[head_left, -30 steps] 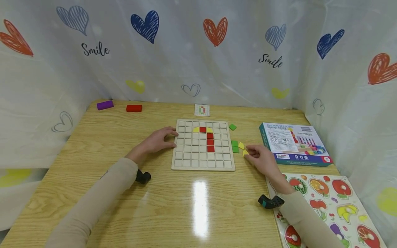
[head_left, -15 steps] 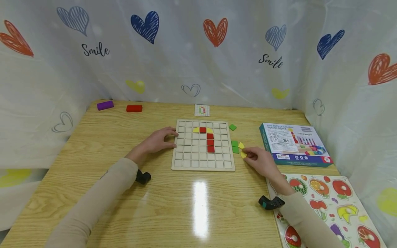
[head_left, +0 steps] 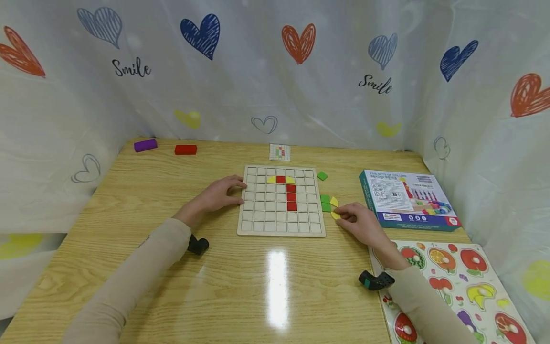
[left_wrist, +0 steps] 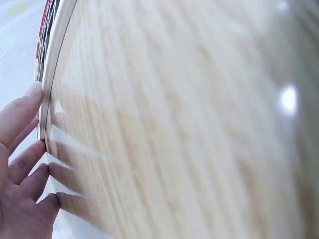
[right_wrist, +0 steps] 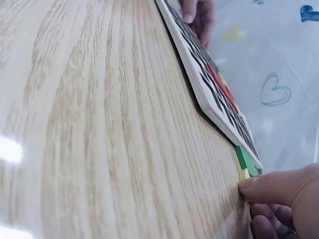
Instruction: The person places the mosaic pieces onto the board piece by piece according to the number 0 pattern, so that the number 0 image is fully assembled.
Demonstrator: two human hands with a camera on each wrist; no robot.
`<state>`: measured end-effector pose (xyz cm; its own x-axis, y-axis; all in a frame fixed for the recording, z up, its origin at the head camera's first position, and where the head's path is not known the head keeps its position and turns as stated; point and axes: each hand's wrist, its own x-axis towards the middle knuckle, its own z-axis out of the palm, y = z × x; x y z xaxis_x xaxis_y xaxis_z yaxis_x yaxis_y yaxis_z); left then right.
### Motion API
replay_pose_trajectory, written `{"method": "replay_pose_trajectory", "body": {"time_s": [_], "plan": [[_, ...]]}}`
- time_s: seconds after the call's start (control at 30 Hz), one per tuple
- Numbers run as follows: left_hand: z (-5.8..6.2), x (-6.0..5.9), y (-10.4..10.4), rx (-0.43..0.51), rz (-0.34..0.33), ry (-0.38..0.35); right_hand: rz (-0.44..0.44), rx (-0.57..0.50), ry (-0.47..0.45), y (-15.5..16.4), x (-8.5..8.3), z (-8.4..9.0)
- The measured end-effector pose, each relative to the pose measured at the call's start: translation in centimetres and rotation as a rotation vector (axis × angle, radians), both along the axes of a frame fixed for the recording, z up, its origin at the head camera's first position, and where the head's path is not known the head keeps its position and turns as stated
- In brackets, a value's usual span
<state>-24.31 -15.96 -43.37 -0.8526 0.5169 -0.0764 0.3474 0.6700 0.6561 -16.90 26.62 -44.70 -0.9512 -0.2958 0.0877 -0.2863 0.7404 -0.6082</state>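
Observation:
My left hand (head_left: 221,193) touches the left edge of a wooden grid board (head_left: 262,220), its thumb and fingertips along the rim in the left wrist view. On the board lie several red square tiles (head_left: 291,197) in a column, another red square above, and a yellow tile (head_left: 271,179) on each side of that one. Right of the board, my right hand (head_left: 361,222) pinches a yellow curved-edge tile (head_left: 334,215) lying on the table. Beside it are another yellow tile (head_left: 333,201) and two green square tiles (head_left: 325,203). Part of the pinched tile is hidden by the fingers.
A pattern card (head_left: 280,152) lies behind the board, and a loose green tile (head_left: 322,176) off its upper right. A boxed toy set (head_left: 408,200) and a fruit puzzle board (head_left: 455,267) occupy the right. Purple (head_left: 145,145) and red blocks (head_left: 186,150) lie at the back left.
My right hand has moved slightly left, sliding the yellow tile against or close to the green squares and the other yellow tile. The left hand has stayed at the board's edge.

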Motion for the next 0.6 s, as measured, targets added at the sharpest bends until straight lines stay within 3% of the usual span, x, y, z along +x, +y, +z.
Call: {"method": "replay_pose_trajectory", "body": {"time_s": [0.17,0.33,0.6], "plan": [[0.1,0.0,0.0,-0.006,0.002,0.005,0.035,0.0,-0.007,0.2,-0.1,0.2],[0.1,0.0,0.0,-0.012,0.0,0.011,-0.013,-0.013,-0.046,-0.1,0.0,0.2],[0.3,0.1,0.1,-0.014,-0.002,0.014,-0.004,0.022,0.023,-0.9,-0.1,0.3]]}}
